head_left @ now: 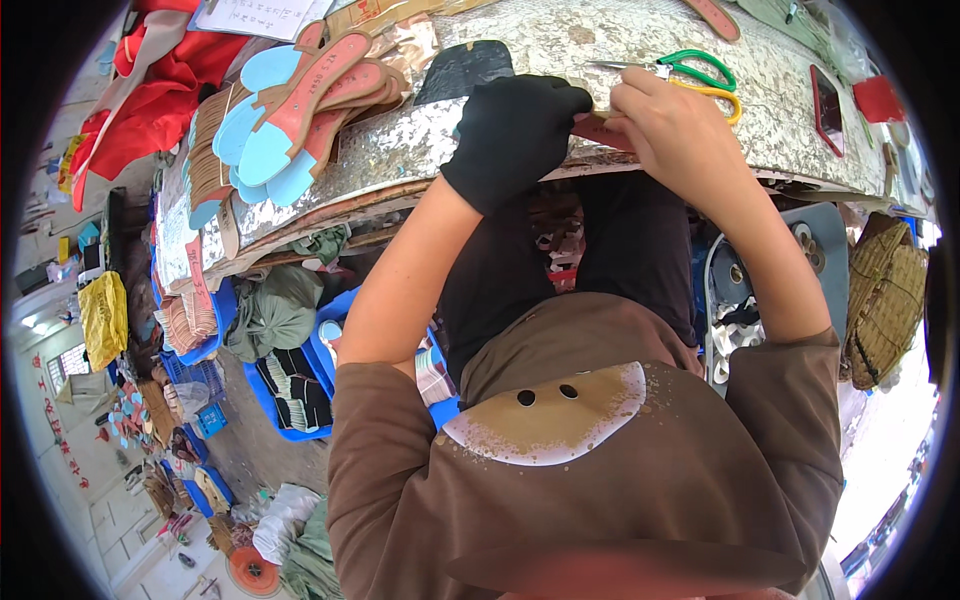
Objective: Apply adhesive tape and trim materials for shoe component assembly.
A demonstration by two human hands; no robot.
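Note:
My left hand (515, 138), in a black glove, is closed at the front edge of the worktable (420, 165). Beside it my bare right hand (678, 135) has its fingers pinched together. Between them both hands grip a reddish-brown insole (606, 132), mostly hidden by the fingers. Just beyond my right hand lie scissors (700, 72) with one green and one yellow handle. A flat black piece (465, 70) rests behind my left hand. Farther left, several reddish insoles (325, 85) with light blue heel ends are piled loosely, next to a bundled stack of brown ones (208, 150).
A phone (827, 112) and a red object (878, 98) lie at the table's right. Another insole (714, 18) is at the far edge. Red cloth (190, 85) hangs at the left. Blue bins (290, 428) stand below, and a woven basket (882, 300) is at the right.

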